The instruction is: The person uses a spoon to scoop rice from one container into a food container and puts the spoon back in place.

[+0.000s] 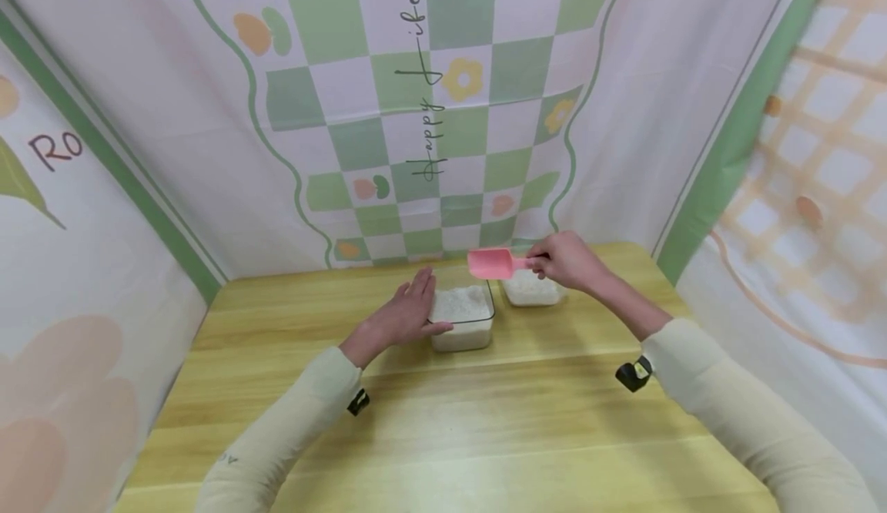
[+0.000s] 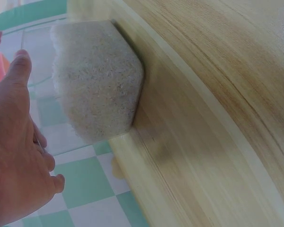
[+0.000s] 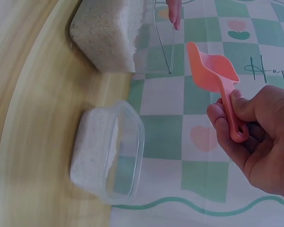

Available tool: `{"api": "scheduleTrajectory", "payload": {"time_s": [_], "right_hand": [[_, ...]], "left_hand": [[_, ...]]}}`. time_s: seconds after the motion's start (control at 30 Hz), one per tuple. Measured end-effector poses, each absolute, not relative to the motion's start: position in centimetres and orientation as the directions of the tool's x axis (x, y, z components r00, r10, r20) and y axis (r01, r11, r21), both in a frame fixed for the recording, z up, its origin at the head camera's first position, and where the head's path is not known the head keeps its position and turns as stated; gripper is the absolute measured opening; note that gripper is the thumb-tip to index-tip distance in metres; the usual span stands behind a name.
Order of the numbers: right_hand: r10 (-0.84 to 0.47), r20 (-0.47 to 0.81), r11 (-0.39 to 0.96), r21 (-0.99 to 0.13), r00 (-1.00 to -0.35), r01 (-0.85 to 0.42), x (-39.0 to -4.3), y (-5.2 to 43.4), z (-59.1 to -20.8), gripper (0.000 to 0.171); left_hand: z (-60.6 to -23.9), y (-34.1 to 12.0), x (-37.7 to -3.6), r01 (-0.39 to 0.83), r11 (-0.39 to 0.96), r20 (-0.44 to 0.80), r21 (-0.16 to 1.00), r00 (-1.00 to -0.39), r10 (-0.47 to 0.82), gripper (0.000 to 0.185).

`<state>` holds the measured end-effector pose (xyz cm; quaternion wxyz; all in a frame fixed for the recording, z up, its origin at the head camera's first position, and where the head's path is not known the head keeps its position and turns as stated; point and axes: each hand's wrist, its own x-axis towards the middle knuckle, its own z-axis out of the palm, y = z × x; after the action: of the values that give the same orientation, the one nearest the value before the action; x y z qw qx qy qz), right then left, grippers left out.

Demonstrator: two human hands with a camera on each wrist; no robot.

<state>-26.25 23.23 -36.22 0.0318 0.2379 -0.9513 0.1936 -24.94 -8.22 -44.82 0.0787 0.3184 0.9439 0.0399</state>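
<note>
Right hand (image 1: 570, 260) grasps the scoop (image 1: 490, 264) by its handle, aloft above the box (image 1: 463, 337) and tub (image 1: 533, 296), a height that probably clears their rims. Left hand (image 1: 407, 311), straight-fingered and clasping nothing, lies against the box's left side, likely to steady it. Both containers hold white grain (image 1: 460, 303), side by side on the table (image 1: 485, 420), presumably for easy scoop reach.
</note>
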Motion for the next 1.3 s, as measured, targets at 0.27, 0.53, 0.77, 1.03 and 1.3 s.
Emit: {"api": "scheduleTrajectory", "payload": {"time_s": [0.27,0.53,0.77,1.03,1.3], "right_hand": [[-0.486,0.172,0.829,-0.218,-0.857,-0.514,-26.2,21.7,-36.3,0.014],[-0.556,0.225,0.818,-0.022,-0.800,-0.575,-25.8,19.7,-36.4,0.016],[-0.624,0.187,0.780,0.189,-0.758,-0.596,-25.3,17.3,-36.8,0.017],[-0.765,0.237,0.640,0.393,-0.599,-0.661,-25.4,14.7,-38.6,0.022],[-0.795,0.200,0.601,0.387,-0.572,-0.700,-25.8,13.3,-39.8,0.010]], "left_hand": [[-45.1,-8.2,-24.9,0.594,0.796,-0.117,0.117,-0.788,0.605,0.101],[-45.1,-8.2,-25.0,0.590,0.798,-0.122,0.125,-0.789,0.602,0.101],[-45.2,-8.3,-25.1,0.592,0.796,-0.119,0.123,-0.788,0.604,0.102],[-45.4,-8.4,-25.2,0.604,0.789,-0.107,0.113,-0.782,0.614,0.102],[-45.0,-8.5,-25.1,0.610,0.784,-0.102,0.117,-0.778,0.620,0.102]]}}
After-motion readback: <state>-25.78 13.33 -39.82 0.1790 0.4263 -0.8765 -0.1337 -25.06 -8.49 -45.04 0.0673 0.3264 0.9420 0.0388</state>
